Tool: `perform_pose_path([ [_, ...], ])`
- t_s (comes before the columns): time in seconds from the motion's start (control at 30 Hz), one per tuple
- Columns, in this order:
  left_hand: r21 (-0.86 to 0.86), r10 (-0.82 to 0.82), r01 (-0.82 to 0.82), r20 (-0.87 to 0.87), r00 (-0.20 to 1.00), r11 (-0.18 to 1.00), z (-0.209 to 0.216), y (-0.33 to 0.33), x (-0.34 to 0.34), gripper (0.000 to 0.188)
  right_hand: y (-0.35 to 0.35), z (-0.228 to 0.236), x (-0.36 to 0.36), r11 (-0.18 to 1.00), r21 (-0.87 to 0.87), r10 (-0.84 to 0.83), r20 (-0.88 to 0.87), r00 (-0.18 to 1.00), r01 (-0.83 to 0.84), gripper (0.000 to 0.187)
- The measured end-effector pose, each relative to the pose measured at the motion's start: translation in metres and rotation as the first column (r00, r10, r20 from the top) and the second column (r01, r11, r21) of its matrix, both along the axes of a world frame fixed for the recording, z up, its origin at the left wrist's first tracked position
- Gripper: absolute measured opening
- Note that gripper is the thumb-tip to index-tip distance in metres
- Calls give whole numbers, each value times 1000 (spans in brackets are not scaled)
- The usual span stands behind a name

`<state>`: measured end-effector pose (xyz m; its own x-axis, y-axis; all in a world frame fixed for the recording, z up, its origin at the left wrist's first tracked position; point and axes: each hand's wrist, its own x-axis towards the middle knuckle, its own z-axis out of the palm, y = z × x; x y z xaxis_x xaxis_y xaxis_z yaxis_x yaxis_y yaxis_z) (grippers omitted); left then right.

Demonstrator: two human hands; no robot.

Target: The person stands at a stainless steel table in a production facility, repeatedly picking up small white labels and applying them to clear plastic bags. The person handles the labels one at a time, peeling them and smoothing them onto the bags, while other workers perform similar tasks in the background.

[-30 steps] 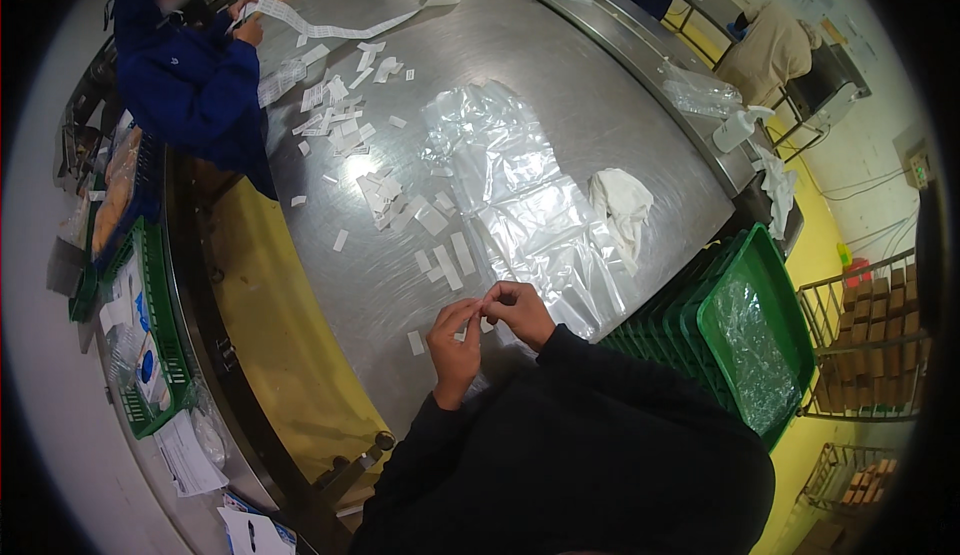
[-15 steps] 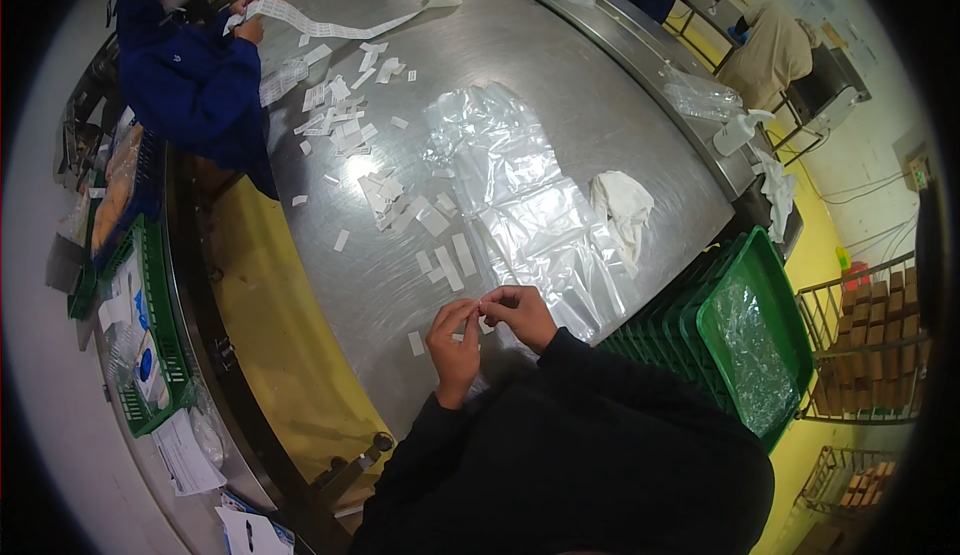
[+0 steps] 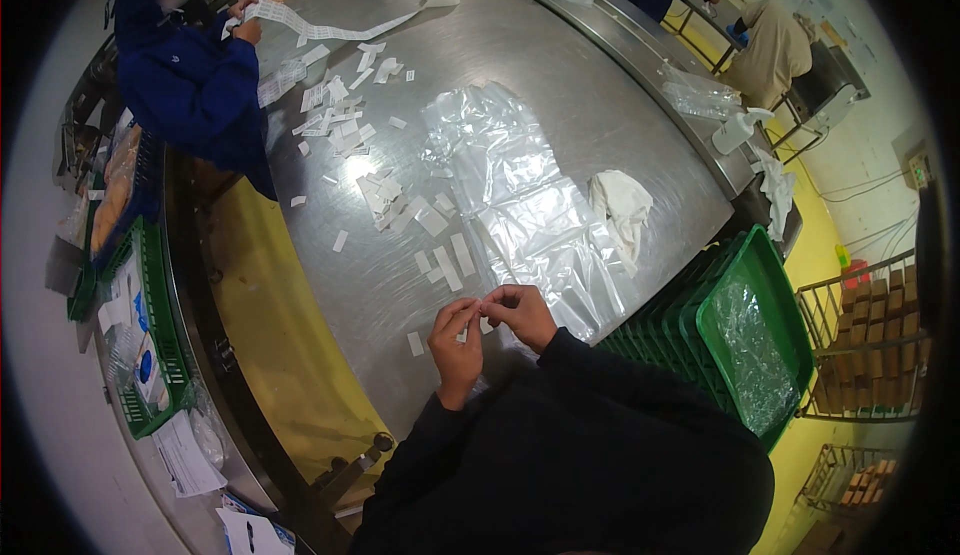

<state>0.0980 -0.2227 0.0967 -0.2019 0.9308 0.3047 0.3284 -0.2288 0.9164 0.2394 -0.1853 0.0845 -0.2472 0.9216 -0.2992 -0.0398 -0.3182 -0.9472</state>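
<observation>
Above the near edge of the steel table (image 3: 640, 120), my left hand (image 3: 456, 348) and my right hand (image 3: 522, 315) meet fingertip to fingertip. Both are closed in a pinch; whatever sits between the fingers is too small to make out. White label strips (image 3: 447, 268) lie just beyond my left hand, and one more label (image 3: 416, 344) rests beside it. Clear plastic bags (image 3: 530, 215) spread flat over the table beyond my right hand. A crumpled white cloth (image 3: 621, 210) lies to their right.
Loose cut labels (image 3: 345, 125) scatter over the table's left side. A co-worker in blue (image 3: 190, 85) holds a long label strip (image 3: 330, 28) at the far left. Stacked green crates (image 3: 715, 325) stand at the right, against the table's corner. A spray bottle (image 3: 735, 133) stands at the far right.
My hands stay almost still, fingertips together. The person at the far right in blue has shifted a hand slightly. The labels and bags stay where they were.
</observation>
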Motion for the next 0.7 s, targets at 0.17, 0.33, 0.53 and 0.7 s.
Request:
perform_pose_path([
  [0.17, -5, 2, -2, -2, 1000, 1000, -2, 0, 1, 17, 0, 6, -1, 1000, -28, -1, 8, 1000, 1, 14],
  [0.33, -33, -8, 8, 8, 1000, 999, -5, 0, 2, 18, 0, 2, 2, 1000, -10, 17, 25, 1000, -17, 15],
  [0.53, -77, -42, 47, 72, 997, 996, -2, -1, 3, 19, 1, 3, 3, 1000, 11, 21, 59, 998, -22, 14],
  [0.7, -90, -51, 58, 75, 996, 994, -6, -1, 2, 19, 1, -3, 5, 999, 30, 17, 58, 998, -19, 13],
])
